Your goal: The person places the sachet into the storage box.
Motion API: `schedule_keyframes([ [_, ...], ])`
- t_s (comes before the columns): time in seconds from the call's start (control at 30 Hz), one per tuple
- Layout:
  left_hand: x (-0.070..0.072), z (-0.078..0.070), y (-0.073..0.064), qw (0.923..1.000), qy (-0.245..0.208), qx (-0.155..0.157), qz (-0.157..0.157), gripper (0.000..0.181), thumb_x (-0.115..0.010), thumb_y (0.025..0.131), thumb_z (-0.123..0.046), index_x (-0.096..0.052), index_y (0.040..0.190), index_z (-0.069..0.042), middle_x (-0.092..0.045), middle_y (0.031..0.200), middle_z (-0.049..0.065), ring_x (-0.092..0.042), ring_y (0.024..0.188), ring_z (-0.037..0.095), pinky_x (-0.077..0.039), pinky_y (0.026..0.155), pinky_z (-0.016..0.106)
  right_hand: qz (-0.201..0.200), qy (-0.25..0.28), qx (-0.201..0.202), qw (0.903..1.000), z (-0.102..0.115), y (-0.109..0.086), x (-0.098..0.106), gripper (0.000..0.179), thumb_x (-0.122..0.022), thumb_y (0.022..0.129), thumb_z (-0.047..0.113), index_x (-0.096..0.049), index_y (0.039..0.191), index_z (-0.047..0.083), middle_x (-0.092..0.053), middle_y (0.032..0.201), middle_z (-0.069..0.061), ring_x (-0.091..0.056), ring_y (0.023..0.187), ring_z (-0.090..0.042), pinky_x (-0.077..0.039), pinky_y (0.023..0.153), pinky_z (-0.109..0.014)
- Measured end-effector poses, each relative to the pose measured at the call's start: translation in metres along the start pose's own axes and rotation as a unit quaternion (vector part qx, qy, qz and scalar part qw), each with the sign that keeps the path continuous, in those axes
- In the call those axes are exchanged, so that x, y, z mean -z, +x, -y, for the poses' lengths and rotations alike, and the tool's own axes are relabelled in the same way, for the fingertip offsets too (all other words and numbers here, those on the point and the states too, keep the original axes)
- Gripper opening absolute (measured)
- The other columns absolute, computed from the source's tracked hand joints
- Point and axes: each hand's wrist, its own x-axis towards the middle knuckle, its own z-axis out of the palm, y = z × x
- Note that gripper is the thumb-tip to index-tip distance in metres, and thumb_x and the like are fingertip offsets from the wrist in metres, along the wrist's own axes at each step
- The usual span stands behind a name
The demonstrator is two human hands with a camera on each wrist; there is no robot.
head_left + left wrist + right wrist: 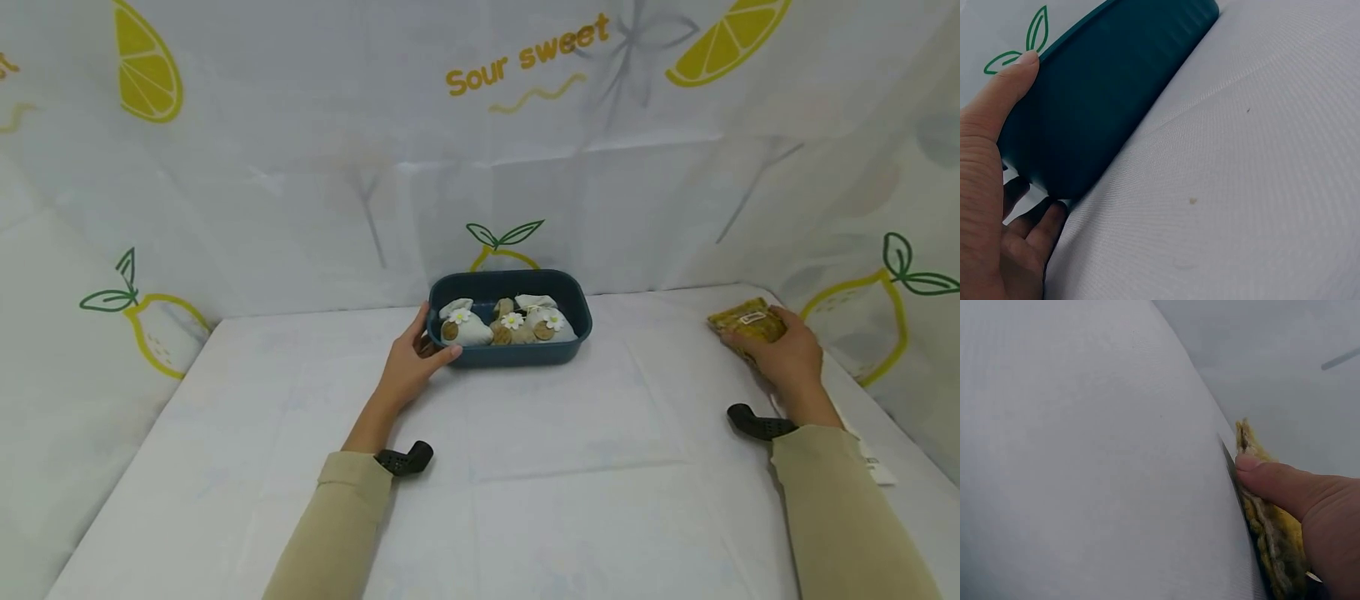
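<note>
A white sheet (pixel 300 225) printed with lemons (pixel 172 333) hangs around a white-covered table (pixel 525 517). In the head view, a blue tub (pixel 517 356) sits at 12 o'clock, the left hand (pixel 414 360) gripping its 9 o'clock end. Well off toward its 3 o'clock, the right hand (pixel 787 354) pinches a yellow cloth bundle (pixel 735 317) — the step in hand looks like taking hold of it while steadying the tub, and lifting it would call for a firm pinch. Counted: one tub, one bundle, three pouches (pixel 474 332) inside the tub, three daisies (pixel 512 320). The left wrist view shows thumb and curled fingers clasping the tub. In the right wrist view, the thumb presses the bundle's layers — other fingers hidden
</note>
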Motion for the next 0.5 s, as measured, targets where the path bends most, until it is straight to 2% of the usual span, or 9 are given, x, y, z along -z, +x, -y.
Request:
schedule_keyframes([
  [0.07, 0.000, -0.002, 0.001, 1.0000, 0.004, 0.008, 0.003, 0.097, -0.074, 0.094, -0.026, -0.007, 0.164, -0.021, -0.017, 0.170, 0.007, -0.029, 0.154, 0.026, -0.033, 0.122, 0.042, 0.001, -0.019, 0.000, 0.9998, 0.000, -0.001, 0.001, 0.098, -0.064, 0.095, 0.050, -0.013, 0.161, 0.001, -0.021, 0.159, -0.039, -0.031, 0.138, -0.060, -0.032, 0.111, -0.069],
  [0.13, 0.001, -0.012, -0.002, 0.9999, 0.005, 0.014, 0.006, 0.097, -0.074, 0.094, -0.024, -0.007, 0.164, -0.018, -0.018, 0.170, 0.010, -0.029, 0.154, 0.028, -0.033, 0.122, 0.043, 0.000, -0.037, 0.000, 0.9993, 0.001, -0.002, 0.001, 0.096, -0.064, 0.095, 0.050, -0.015, 0.161, 0.000, -0.024, 0.157, -0.041, -0.032, 0.137, -0.061, -0.032, 0.110, -0.069],
  [0.17, 0.001, -0.012, -0.003, 0.9999, 0.009, 0.011, 0.006, 0.097, -0.074, 0.094, -0.026, -0.007, 0.164, -0.017, -0.018, 0.170, 0.011, -0.030, 0.154, 0.029, -0.034, 0.122, 0.044, -0.002, -0.044, 0.000, 0.9991, 0.002, -0.003, 0.002, 0.095, -0.063, 0.095, 0.050, -0.016, 0.160, 0.000, -0.026, 0.155, -0.041, -0.033, 0.136, -0.060, -0.033, 0.109, -0.068],
  [0.3, 0.000, -0.010, -0.004, 0.9999, 0.012, -0.002, -0.003, 0.096, -0.075, 0.093, -0.032, -0.011, 0.164, -0.022, -0.022, 0.169, 0.010, -0.033, 0.153, 0.028, -0.036, 0.121, 0.044, -0.010, -0.050, 0.004, 0.9987, 0.005, -0.006, 0.002, 0.089, -0.063, 0.096, 0.048, -0.023, 0.159, -0.001, -0.032, 0.152, -0.041, -0.035, 0.134, -0.060, -0.034, 0.108, -0.068],
  [0.37, -0.001, 0.000, 0.000, 0.9999, 0.013, -0.005, -0.008, 0.097, -0.075, 0.092, -0.034, -0.011, 0.164, -0.025, -0.023, 0.169, 0.008, -0.034, 0.153, 0.027, -0.036, 0.120, 0.043, -0.017, -0.044, 0.008, 0.9989, 0.006, -0.007, 0.001, 0.087, -0.065, 0.096, 0.046, -0.027, 0.158, -0.001, -0.034, 0.152, -0.041, -0.036, 0.134, -0.059, -0.034, 0.108, -0.067],
  [0.5, -0.001, 0.000, 0.001, 1.0000, 0.004, 0.008, -0.004, 0.097, -0.075, 0.093, -0.028, -0.009, 0.164, -0.026, -0.020, 0.170, 0.006, -0.031, 0.154, 0.026, -0.034, 0.122, 0.043, -0.030, -0.029, 0.011, 0.9991, 0.006, -0.006, 0.000, 0.083, -0.066, 0.096, 0.043, -0.031, 0.157, -0.001, -0.035, 0.153, -0.039, -0.037, 0.136, -0.058, -0.035, 0.110, -0.066],
])
